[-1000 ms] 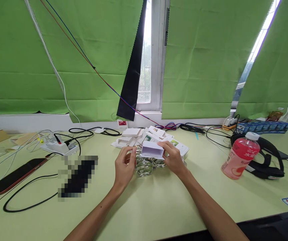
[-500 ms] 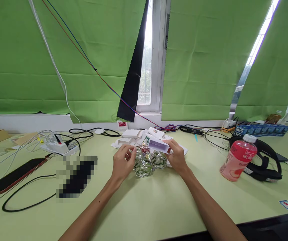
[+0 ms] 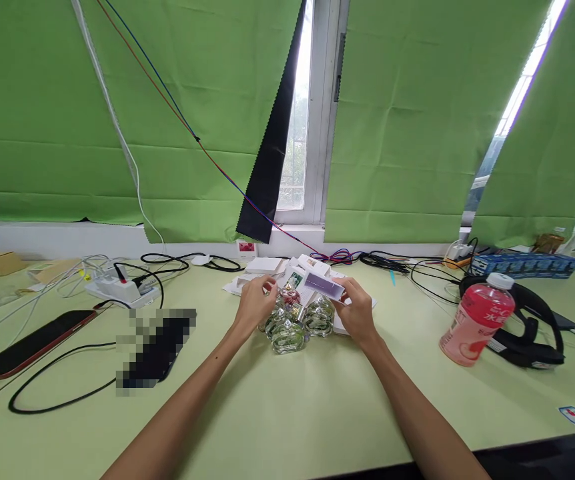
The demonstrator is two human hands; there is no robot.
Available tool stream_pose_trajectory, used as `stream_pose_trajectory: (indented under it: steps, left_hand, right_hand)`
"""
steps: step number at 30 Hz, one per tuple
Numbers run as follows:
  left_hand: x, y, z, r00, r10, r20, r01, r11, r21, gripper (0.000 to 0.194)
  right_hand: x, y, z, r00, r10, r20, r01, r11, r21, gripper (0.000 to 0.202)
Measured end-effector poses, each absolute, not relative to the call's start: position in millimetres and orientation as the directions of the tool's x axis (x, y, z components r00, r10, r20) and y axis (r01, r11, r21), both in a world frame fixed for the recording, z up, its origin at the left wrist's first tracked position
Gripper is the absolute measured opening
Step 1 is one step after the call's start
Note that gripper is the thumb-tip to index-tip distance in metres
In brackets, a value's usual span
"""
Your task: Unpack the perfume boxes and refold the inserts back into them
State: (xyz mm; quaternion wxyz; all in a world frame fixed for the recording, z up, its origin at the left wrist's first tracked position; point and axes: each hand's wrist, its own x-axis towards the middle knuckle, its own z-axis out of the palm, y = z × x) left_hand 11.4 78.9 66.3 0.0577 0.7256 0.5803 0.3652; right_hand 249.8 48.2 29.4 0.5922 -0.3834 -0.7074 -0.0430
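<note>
A small white cardboard box (image 3: 323,286) is pinched at its right end by my right hand (image 3: 356,312). Its long open side, shaded violet inside, faces me. My left hand (image 3: 256,303) hovers just left of the box with its fingers loosely curved and apart, and nothing shows in them. Below and between the hands, several clear glass perfume bottles (image 3: 288,337) with pale green liquid stand close together on the table. A reddish bottle (image 3: 290,295) is partly hidden behind them. White boxes and paper pieces (image 3: 263,266) lie heaped behind the bottles.
To the right stand a pink drink bottle (image 3: 476,321) and a black headset (image 3: 535,347). A blue row of packs (image 3: 527,265) lies farther back. On the left are a power strip (image 3: 122,291), a phone (image 3: 32,343) and loose cables. Green cloth (image 3: 417,120) covers the window.
My right hand has tilted the box, so its opening looks narrower. My left hand has risen slightly and moved right, toward the box. The view has shifted a little.
</note>
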Motion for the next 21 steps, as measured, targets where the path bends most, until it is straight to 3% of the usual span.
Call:
stream_pose_trajectory:
  steps: [13,21]
  left_hand:
    - [50,170,86,0.209,0.962,0.178,0.939,-0.248,0.237,0.035]
    - [69,186,81,0.201,0.976,0.082,0.972,-0.21,0.108,0.036]
  right_hand:
    - [252,47,32,0.029,0.507,0.861,0.61,0.674,-0.417,0.018]
    - [252,47,33,0.013,0.514,0.858,0.592,0.688,-0.42,0.018]
